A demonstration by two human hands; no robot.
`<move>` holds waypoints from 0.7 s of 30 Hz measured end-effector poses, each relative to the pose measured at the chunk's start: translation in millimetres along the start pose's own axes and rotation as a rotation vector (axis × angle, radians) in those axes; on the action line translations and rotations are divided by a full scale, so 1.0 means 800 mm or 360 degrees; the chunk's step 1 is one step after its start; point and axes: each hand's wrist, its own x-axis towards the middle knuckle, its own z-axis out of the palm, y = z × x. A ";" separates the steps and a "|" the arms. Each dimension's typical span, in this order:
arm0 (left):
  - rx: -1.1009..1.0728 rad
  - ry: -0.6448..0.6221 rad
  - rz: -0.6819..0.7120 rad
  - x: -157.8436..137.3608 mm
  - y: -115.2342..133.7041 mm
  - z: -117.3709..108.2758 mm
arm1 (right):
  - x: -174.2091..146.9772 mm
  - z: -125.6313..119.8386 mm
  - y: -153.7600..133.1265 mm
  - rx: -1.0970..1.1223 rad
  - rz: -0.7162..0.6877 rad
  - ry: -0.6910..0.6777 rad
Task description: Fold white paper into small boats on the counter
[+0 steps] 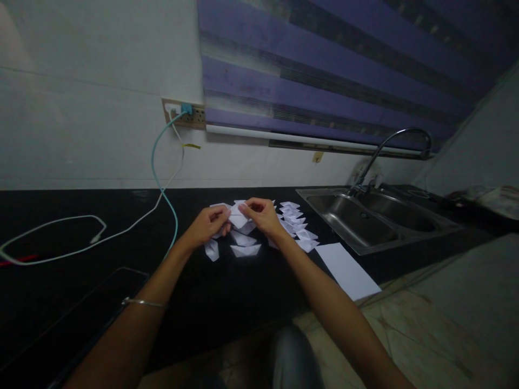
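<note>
Between my two hands is a piece of folded white paper (239,216), held up above the black countertop. My left hand (211,224) pinches its left edge with thumb and fingers. On the other side, my right hand (259,215) grips the upper right edge, thumb on the near face. Just below and behind lie several folded paper boats; one paper boat (245,250) sits nearest to me, and another paper boat (211,249) rests tilted under my left hand. The hands hide part of this group.
Rows of paper boats (294,219) stand right of my hands, beside a stack of flat white paper (348,270) at the counter's edge. A double steel sink (365,221) with a tall faucet (377,156) lies further right. White and teal cables (156,162) cross the counter (194,302) on the left.
</note>
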 end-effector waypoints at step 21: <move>0.0013 0.0420 -0.0136 0.007 -0.012 0.000 | -0.003 -0.001 -0.008 -0.0421 -0.0221 -0.0158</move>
